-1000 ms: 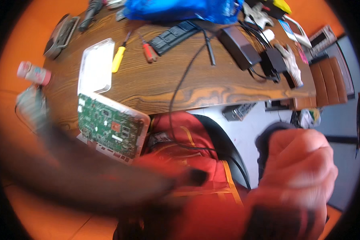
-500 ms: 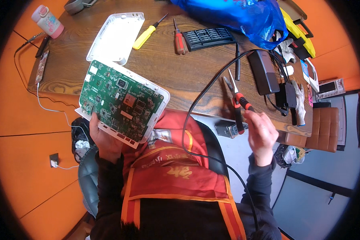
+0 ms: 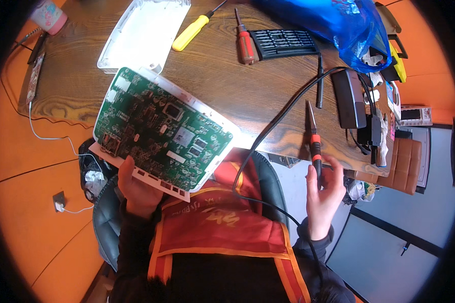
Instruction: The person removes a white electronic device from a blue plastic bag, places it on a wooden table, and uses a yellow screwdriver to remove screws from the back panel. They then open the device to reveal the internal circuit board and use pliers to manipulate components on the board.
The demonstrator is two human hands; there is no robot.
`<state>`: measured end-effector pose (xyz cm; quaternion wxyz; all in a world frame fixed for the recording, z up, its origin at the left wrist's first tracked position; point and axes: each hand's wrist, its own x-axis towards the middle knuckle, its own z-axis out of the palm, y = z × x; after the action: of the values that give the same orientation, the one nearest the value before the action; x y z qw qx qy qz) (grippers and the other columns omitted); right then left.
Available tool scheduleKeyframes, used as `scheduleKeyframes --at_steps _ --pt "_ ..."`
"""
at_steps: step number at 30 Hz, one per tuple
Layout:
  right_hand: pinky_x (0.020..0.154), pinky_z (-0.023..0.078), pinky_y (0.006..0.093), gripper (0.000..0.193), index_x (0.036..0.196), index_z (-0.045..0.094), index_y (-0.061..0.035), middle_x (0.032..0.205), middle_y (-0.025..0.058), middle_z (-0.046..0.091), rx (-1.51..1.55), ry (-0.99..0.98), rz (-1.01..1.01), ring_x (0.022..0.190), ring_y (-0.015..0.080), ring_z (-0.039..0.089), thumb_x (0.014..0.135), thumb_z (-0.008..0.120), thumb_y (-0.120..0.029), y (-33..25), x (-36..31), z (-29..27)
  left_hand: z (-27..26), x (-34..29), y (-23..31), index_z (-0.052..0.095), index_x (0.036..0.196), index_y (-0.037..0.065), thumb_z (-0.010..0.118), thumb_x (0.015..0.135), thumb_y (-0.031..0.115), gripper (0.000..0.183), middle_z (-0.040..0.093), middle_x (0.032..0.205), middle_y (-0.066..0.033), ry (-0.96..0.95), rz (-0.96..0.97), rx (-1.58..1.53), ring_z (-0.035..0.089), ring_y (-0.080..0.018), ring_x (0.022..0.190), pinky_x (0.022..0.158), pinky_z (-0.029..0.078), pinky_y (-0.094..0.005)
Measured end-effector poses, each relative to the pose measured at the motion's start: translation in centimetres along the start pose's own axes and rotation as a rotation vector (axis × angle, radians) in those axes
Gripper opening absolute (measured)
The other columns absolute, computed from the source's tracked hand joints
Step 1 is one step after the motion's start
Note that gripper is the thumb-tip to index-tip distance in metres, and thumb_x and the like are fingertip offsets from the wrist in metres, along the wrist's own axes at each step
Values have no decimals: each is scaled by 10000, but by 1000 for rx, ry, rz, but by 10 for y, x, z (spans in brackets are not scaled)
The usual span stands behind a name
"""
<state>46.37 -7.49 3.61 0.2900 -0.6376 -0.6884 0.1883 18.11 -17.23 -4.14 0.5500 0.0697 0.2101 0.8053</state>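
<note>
My left hand [image 3: 136, 189] grips the lower edge of a green circuit board [image 3: 162, 134] set in a white plastic casing [image 3: 159, 183], its thumb on the near edge. The board is tilted, component side up, over my lap at the table's front edge. My right hand [image 3: 326, 194] is loosely curled around the handles of needle-nose pliers [image 3: 315, 144] with red and black grips. Their jaws look closed and point away from me over the table. A black cable [image 3: 283, 113] runs between the board and the pliers.
Beyond the board lie a white plastic cover [image 3: 144, 33], a yellow screwdriver [image 3: 191, 34], a red screwdriver [image 3: 245, 45] and a black bit tray [image 3: 284, 43]. A blue plastic bag [image 3: 359, 35] is at the back right. A dark power brick [image 3: 349, 98] stands near the right edge.
The pliers have swung upright in view and their jaws and handles have come together. My right hand has moved down slightly, its fingers looser. The board looks nearer and has shifted a little.
</note>
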Motion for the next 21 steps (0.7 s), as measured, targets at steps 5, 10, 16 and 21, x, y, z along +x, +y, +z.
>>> scheduleKeyframes --at_steps 5,10,16,21 --pt "524 423 299 145 820 565 14 640 119 552 -290 -106 -54 536 196 534 762 654 -84 -4 8 -3 7 7 -5 330 1329 18 535 828 139 554 463 1287 -133 43 -45 -135 479 -271 1152 976 391 -410" --pt "866 406 394 150 774 553 11 1185 162 491 -645 41 -296 1078 307 494 750 638 -110 -2 12 2 16 9 -7 295 1331 14 535 820 59 567 465 1259 -158 -37 -76 -146 485 -261 1151 953 426 -391" --pt "807 440 346 120 802 549 47 1084 172 569 -270 -132 -45 955 292 565 783 578 -69 10 19 -4 20 10 -6 296 1325 20 505 813 -5 553 484 1234 -160 -33 -87 -114 518 -270 1112 928 452 -402" --pt "615 420 238 134 914 590 35 884 94 611 62 -124 189 684 108 525 836 545 -65 22 19 -20 25 8 -3 333 1302 12 497 803 35 526 507 1204 -162 15 -174 -96 544 -263 1068 890 476 -385"
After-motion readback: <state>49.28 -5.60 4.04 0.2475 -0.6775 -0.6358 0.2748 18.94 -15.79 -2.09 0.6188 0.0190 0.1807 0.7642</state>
